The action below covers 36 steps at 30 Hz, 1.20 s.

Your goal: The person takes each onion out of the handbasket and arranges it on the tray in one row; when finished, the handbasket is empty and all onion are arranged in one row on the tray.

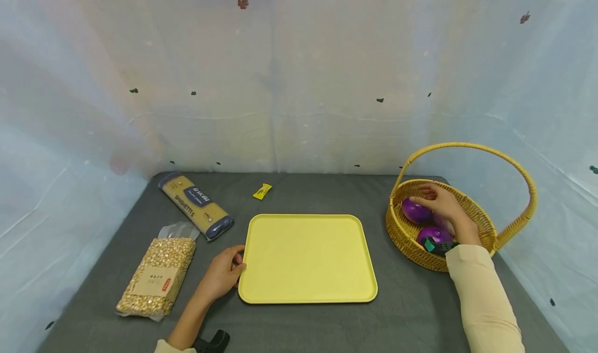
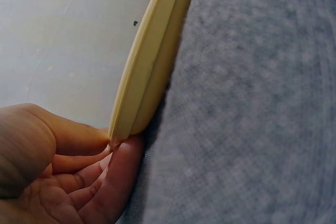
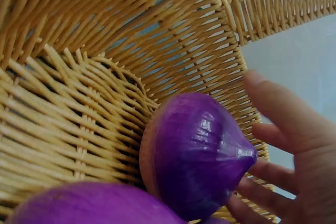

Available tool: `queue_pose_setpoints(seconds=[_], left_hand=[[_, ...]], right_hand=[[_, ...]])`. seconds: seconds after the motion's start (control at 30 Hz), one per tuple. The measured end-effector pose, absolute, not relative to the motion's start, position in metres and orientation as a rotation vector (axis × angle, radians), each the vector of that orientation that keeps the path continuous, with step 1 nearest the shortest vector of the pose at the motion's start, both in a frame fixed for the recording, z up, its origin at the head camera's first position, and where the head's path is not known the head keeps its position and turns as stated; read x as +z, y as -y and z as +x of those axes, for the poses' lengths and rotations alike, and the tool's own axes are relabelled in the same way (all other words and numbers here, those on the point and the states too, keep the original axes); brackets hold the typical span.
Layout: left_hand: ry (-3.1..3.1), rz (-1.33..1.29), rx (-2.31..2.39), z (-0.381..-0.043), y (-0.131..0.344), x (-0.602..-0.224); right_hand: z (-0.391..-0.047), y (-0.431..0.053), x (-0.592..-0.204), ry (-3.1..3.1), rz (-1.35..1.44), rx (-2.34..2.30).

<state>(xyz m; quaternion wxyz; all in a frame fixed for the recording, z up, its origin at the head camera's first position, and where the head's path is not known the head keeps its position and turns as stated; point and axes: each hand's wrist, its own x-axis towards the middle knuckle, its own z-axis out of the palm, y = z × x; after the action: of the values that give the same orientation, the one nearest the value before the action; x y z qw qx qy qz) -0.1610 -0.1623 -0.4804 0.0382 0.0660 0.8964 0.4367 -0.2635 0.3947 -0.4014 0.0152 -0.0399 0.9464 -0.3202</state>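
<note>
On the grey tabletop lies a yellow tray (image 1: 308,259). My left hand (image 1: 223,274) pinches its left edge, thumb on the rim and fingers underneath, as the left wrist view shows at the tray's side (image 2: 147,61). My right hand (image 1: 441,205) reaches into a wicker basket (image 1: 411,252) on the right. Inside are several purple onions; one onion (image 3: 199,156) sits right beside my right fingers, which are spread, with the thumb apart from it. Another onion (image 3: 94,205) lies closer to the wrist camera.
To the left are a vacuum-sealed bag of yellow kernels (image 1: 156,275) and a spaghetti pack (image 1: 196,205). A small yellow packet (image 1: 262,191) lies behind the tray. The basket's tall handle (image 1: 467,145) arches over the right side. Pale sheeting (image 1: 299,83) hangs behind the table.
</note>
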Motion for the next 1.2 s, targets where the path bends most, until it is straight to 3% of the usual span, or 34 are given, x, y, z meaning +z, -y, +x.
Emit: queue_pose_setpoints(seconds=[1.2], left_hand=[[-2.743, 0.229, 1.360, -0.159, 0.161, -0.479]], right_hand=[[-0.262, -0.394, -0.414, -2.854, -0.221, -0.864]])
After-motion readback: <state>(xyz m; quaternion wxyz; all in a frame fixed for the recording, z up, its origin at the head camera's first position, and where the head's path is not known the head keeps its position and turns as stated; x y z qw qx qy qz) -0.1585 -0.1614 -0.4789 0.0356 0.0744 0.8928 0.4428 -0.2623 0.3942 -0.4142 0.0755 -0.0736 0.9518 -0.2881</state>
